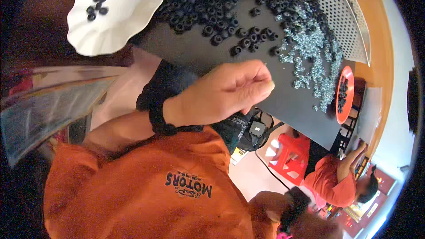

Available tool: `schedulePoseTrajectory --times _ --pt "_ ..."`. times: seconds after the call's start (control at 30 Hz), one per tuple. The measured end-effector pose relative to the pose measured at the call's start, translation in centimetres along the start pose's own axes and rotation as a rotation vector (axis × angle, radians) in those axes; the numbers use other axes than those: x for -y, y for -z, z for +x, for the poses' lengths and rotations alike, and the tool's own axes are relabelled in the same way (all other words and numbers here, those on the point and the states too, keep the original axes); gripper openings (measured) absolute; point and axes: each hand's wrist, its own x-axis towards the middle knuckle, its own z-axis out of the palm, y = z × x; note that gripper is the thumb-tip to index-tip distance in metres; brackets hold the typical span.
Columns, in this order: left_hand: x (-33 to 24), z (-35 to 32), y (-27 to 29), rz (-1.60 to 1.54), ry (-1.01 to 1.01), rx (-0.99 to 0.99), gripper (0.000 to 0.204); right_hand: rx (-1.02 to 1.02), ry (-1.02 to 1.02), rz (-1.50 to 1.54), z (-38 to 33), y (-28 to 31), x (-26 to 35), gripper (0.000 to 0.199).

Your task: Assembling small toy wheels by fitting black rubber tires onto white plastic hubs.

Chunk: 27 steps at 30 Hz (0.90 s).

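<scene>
Surface: a dark, matte desk [203, 53], seen tilted, with a pale floor below its near edge and a red plastic stool [290, 152] standing on that floor. A second person in an orange top [330, 181] sits beyond the stool, well apart from the work.

Contents: a large heap of small black rubber rings [212, 0] covers the far part of the desk, thinning to loose single rings toward the middle. Beside it, along the right-hand edge, lies a band of small shiny metal screws [310, 53] — bright, silvery, tangled. A white perforated metal tray [343, 22] rests at the far right corner. A white wavy-edged plate [110, 17] at the far left corner holds a handful of the black rings. A small orange dish [344, 94] near the right edge holds more of them.

Hands: the left hand [221, 93], in a dark cuff and orange sleeve, hangs over the near edge of the desk, fingers curled in and thumb pressed to fingertips in a pinch — what it pinches is too small to tell. The right hand [272, 214] shows only partly at the lower edge; its fingers cannot be made out.
</scene>
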Motion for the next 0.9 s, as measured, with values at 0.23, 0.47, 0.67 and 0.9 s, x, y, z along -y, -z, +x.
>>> schedulePoseTrajectory --times 0.23,0.47,0.67,0.9 --pt "0.3 0.2 0.1 0.261 -0.036 0.047 0.016 0.794 -0.830 -0.208 -1.3 -5.3 -12.4 0.032" --pt "0.1 0.7 -0.2 0.395 -0.194 0.028 0.013 0.881 -0.663 -0.157 -0.6 -9.6 -20.0 0.014" --pt "-0.2 0.6 0.7 0.412 -0.194 0.061 0.011 0.933 -0.342 -0.313 4.8 -8.1 -8.2 0.004" --pt "0.3 0.6 0.8 0.387 -0.185 0.082 0.013 1.240 0.053 -1.021 4.1 -8.5 -3.1 0.011"
